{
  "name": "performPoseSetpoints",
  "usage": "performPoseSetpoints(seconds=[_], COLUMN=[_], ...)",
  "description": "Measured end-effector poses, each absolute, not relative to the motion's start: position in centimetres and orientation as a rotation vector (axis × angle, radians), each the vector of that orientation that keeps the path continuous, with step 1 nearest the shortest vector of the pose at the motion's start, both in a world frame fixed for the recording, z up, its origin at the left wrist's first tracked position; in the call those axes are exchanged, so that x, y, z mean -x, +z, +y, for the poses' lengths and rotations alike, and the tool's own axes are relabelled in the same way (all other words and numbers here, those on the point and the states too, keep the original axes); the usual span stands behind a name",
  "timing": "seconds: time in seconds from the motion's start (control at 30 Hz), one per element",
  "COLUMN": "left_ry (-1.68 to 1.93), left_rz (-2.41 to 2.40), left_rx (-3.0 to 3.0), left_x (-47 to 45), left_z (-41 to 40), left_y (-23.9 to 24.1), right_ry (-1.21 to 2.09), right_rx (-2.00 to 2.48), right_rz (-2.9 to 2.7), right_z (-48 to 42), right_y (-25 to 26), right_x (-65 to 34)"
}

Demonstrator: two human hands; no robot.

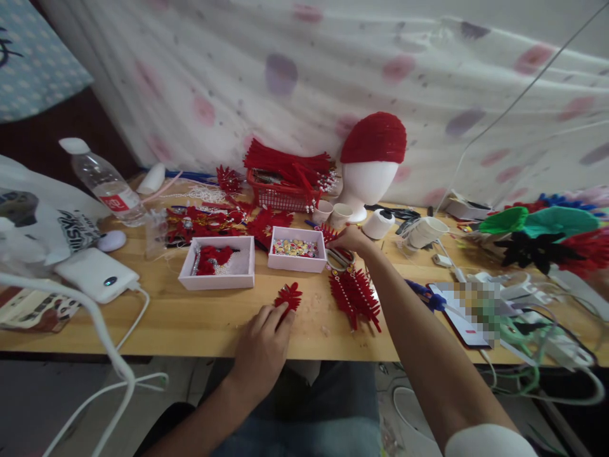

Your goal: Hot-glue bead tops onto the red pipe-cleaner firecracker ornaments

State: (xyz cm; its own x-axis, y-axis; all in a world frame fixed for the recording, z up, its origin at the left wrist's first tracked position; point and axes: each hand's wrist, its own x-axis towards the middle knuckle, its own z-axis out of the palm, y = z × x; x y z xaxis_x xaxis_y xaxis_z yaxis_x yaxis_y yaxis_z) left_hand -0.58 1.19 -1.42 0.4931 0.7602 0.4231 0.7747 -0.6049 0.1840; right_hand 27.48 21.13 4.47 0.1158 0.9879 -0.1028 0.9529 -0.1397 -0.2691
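My left hand rests at the table's front edge, its fingers closed on a red fuzzy leaf-shaped piece made of pipe cleaner. My right hand reaches past the white box of beads, fingertips pressed together and pointing down beside more red fuzzy pieces. What those fingertips hold, if anything, is too small to make out. Just below them lie scissors, partly covered by my hand. Red leaf-shaped pieces with strings of white beads lie under my right forearm's left side.
A second white box holds red pieces and beads. Behind stand a red basket of pipe cleaners, paper cups, a thread spool and a foam head with a red cap. A bottle stands left; a phone and cables lie right.
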Motion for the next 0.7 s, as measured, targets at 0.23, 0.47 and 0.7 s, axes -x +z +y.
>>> performPoseSetpoints(seconds=[0.23, 0.47, 0.7], left_ry=[-0.780, -0.702, -0.877], left_rz=[-1.414, -1.485, -1.429], left_rx=[2.589, 2.608, 2.671], left_x=[0.1, -1.8, -0.9], left_z=[1.9, 1.6, 2.0], left_y=[0.0, 0.2, 0.2], right_ry=[0.547, 0.655, 0.647], right_rx=[2.208, 2.098, 2.126], right_rz=[-1.794, -1.555, -1.468], right_z=[21.2, 20.4, 18.4], right_y=[4.6, 5.3, 5.3], right_x=[-28.0, -28.7, -29.9])
